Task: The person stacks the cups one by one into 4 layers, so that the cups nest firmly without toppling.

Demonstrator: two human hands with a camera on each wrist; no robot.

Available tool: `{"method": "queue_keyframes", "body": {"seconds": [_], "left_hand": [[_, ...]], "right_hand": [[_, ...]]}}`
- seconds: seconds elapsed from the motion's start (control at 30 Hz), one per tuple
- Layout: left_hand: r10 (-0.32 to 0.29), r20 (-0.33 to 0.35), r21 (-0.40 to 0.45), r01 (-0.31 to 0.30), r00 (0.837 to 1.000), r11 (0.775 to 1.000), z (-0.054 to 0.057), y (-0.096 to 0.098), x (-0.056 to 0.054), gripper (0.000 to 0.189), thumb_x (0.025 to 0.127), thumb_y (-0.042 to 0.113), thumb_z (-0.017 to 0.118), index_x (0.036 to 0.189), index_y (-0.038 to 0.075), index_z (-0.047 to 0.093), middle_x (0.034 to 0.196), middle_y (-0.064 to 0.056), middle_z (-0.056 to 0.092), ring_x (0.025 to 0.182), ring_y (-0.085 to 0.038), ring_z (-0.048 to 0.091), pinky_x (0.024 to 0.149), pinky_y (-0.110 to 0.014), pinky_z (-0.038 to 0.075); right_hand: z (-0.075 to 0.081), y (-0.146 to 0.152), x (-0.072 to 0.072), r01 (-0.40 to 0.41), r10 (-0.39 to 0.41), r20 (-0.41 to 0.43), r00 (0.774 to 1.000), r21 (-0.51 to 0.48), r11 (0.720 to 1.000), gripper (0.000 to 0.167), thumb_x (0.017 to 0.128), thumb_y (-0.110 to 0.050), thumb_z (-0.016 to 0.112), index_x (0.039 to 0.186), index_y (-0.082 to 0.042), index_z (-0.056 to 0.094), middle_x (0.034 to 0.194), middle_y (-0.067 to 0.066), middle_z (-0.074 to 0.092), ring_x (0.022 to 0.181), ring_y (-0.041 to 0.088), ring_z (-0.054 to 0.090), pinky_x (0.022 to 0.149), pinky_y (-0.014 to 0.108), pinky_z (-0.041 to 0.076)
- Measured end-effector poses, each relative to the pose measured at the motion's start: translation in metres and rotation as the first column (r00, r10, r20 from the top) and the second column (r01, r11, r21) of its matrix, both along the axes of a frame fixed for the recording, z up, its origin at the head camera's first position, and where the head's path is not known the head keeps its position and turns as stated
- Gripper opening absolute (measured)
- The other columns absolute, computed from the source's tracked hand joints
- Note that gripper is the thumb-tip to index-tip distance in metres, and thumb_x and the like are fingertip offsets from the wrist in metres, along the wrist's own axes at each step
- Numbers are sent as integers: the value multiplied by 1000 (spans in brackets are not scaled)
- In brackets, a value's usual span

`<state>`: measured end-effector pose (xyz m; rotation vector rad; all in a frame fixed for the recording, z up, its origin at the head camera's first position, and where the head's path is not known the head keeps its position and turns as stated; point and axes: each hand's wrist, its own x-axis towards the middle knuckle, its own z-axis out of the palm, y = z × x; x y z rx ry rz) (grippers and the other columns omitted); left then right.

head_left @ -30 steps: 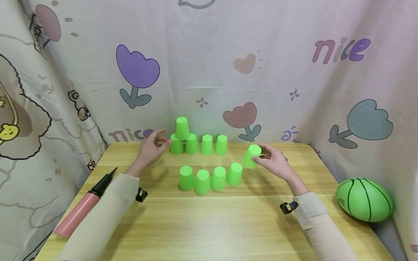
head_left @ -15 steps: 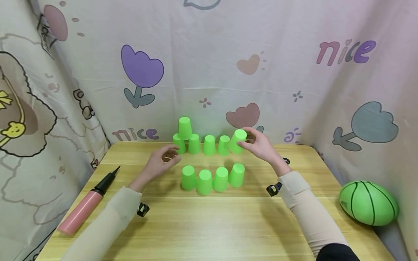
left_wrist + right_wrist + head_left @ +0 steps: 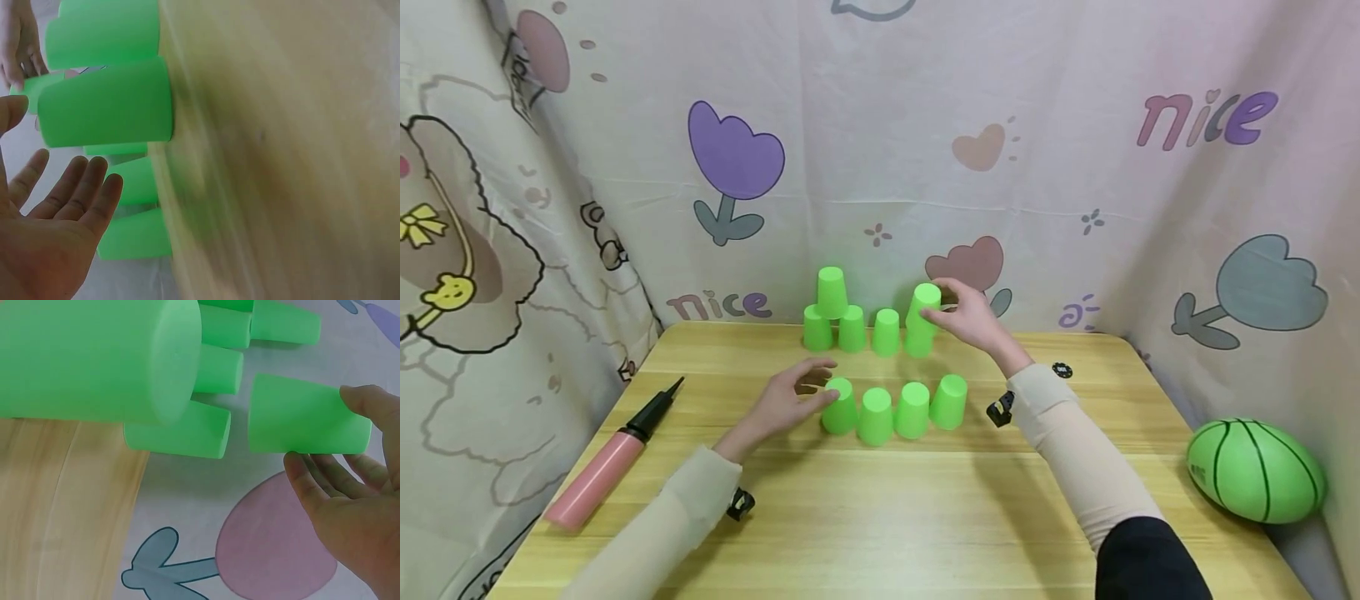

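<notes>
My right hand (image 3: 966, 312) pinches a green cup (image 3: 306, 415) between thumb and fingers, its base upward. In the head view that cup overlaps the rightmost back-row cup (image 3: 919, 343); the right wrist view shows a gap between the two. My left hand (image 3: 793, 396) has its fingers spread beside the leftmost front-row cup (image 3: 840, 408); the left wrist view shows thumb and fingers on either side of that cup (image 3: 106, 103), without a grip. At the back left, one cup (image 3: 832, 293) stands on two others, with a single cup (image 3: 886, 333) to their right.
More upside-down green cups (image 3: 913, 411) continue the front row on the wooden table (image 3: 880, 517). A pink hand pump (image 3: 598, 479) lies at the left. A green ball (image 3: 1257, 471) sits at the right edge, and a small black disc (image 3: 1062, 370) lies beyond the right sleeve.
My right hand has carried its cup left and up, from the right side to over the back row. My left hand has come from beside the stacked cups to the front row's left end.
</notes>
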<state>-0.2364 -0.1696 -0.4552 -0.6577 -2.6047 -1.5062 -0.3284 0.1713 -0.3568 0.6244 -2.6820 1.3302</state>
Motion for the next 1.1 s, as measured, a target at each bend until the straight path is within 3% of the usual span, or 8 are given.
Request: {"method": "queue_keyframes", "body": {"seconds": [0.23,0.47,0.63,0.8,1.1], "left_hand": [[0,12,-19,0,1000,1000,-6,6,1,58,96,22,79,147,7,56,137,-24,67,120,-40,69,101,-50,61],[-23,27,26,23,999,999,-8,10,3,61,94,19,81,148,7,55,138,-26,65,121,-44,67,101,-51,61],[-42,26,24,41,999,999,-12,11,4,64,93,19,81,149,4,53,136,-23,66,119,-40,69,99,-42,63],[-46,13,3,46,999,999,-15,12,3,64,93,19,82,149,5,54,135,-18,66,118,-38,70,97,-36,63],[-59,3,5,59,998,998,-16,13,2,58,93,16,82,144,5,58,130,-19,68,117,-39,70,96,-41,64]], "right_hand": [[1,-9,-13,17,-17,2,1000,20,1000,61,98,-24,76,150,-5,52,137,17,66,130,35,64,109,49,55],[1,-18,-26,15,-15,-4,1000,43,999,59,98,-25,76,149,-5,54,137,18,66,129,35,63,111,50,53],[-2,-23,-35,13,-14,5,1000,53,999,58,99,-23,75,149,-2,53,136,21,66,127,37,64,110,49,54],[-2,-26,-39,36,-38,26,999,72,997,58,98,-24,75,149,-3,54,135,21,67,126,36,65,109,48,54],[-4,-30,-44,43,-46,38,998,80,996,57,100,-23,73,148,-1,53,137,21,65,128,36,64,109,47,55]]}}
